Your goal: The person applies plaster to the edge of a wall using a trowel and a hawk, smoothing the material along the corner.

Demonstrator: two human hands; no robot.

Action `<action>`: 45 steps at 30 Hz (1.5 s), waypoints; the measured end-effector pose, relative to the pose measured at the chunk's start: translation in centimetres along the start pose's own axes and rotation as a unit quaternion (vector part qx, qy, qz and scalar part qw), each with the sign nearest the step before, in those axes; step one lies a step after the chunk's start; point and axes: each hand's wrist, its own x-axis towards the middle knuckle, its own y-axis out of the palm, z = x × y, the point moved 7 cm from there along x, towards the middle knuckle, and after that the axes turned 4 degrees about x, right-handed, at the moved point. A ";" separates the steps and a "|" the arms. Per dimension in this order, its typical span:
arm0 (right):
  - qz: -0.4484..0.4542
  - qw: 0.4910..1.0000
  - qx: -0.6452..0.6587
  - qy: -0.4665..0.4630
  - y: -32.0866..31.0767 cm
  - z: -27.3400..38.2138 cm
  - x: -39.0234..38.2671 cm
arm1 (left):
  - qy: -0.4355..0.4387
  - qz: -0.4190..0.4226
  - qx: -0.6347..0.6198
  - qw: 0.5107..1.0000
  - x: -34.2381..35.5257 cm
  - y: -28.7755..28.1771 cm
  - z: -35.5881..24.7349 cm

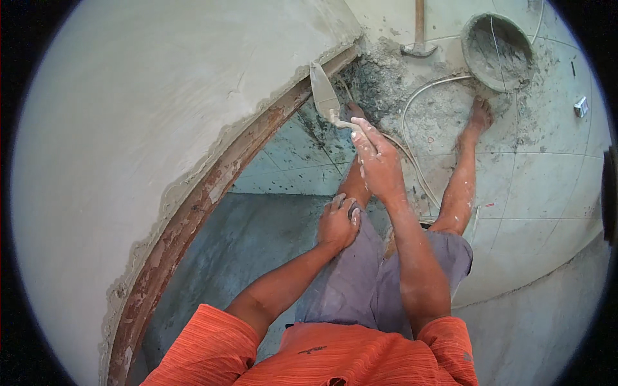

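Right hand [376, 161]: closed around the handle of a pointed steel plastering trowel [324, 96], arm extended forward. The trowel blade carries wet grey mortar and points toward 11 o'clock, its tip touching or just short of the lower edge of the smooth grey plastered wall [148, 148]; contact cannot be confirmed.

Left hand [338, 222]: fingers curled, resting on the left knee over the grey shorts [360, 283]. It holds no tool.

Step in hand, as judged: mortar is being applied or trimmed along the ragged plaster edge where it meets the reddish-brown curved strip [193, 212] beneath it. The next move calls for a firm wrist, the blade held flat against the edge, and a stroke drawn along the strip without gouging the finished face.

Surroundings: both bare feet stand on the mortar-spattered tiled floor [541, 186]. At 1 o'clock from the right hand sits a round grey bucket of mortar [499, 51]. At 12 o'clock lies a hammer with wooden handle [419, 35]. A white cable [412, 109] loops across the floor between the feet.
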 end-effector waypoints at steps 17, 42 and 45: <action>-0.027 0.998 -0.024 -0.049 -1.8 0.9 1.7 | 0.003 -0.003 0.017 1.000 0.0 -0.1 -0.6; 0.057 0.995 -0.013 -0.087 1.0 8.0 -5.9 | -0.032 0.031 0.002 0.999 0.2 1.0 0.3; 0.055 0.998 0.005 -0.019 1.4 7.4 -6.3 | -0.014 0.000 0.012 1.000 -0.4 0.8 -0.1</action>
